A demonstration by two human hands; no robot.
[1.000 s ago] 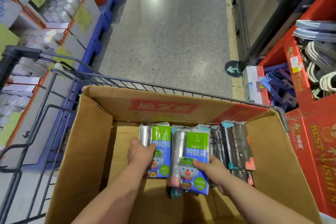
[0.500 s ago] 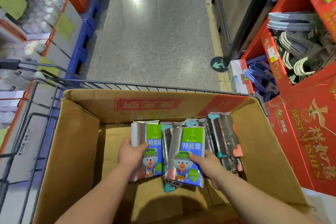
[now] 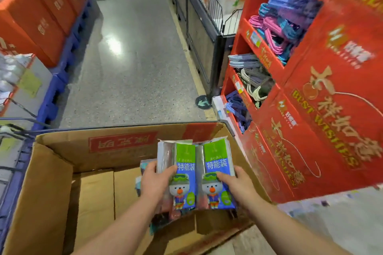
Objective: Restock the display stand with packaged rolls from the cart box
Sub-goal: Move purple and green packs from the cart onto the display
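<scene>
**A:** Two packs are up in front of us; the left hand (image 3: 154, 184) is wrapped round the left pack (image 3: 183, 161), thumb across its face, fingers out of sight behind.

**B:** And the right hand (image 3: 235, 185) mirrors it; the thumb lies on the front of the right pack (image 3: 217, 161), and the hand is clamped on the outer edge.

**A:** Both packs are upright, side by side, long edges touching; green tops, blue lower halves, a goggled cartoon bear on each.

**B:** Where are they? Over the right part of the cardboard box (image 3: 51, 182), which sits in the cart (image 3: 15, 174); loose packs (image 3: 145, 166) lie lower in the box, showing past the left hand and under the pair.

**A:** Just beside the box on the right is the red display stand (image 3: 310, 130); its open shelves hold bundled hangers (image 3: 286, 18), pink and blue on top, grey and white below.

**B:** Speckled grey floor (image 3: 132, 72) runs up the aisle ahead; orange cartons (image 3: 41, 18) are stacked on the left.
</scene>
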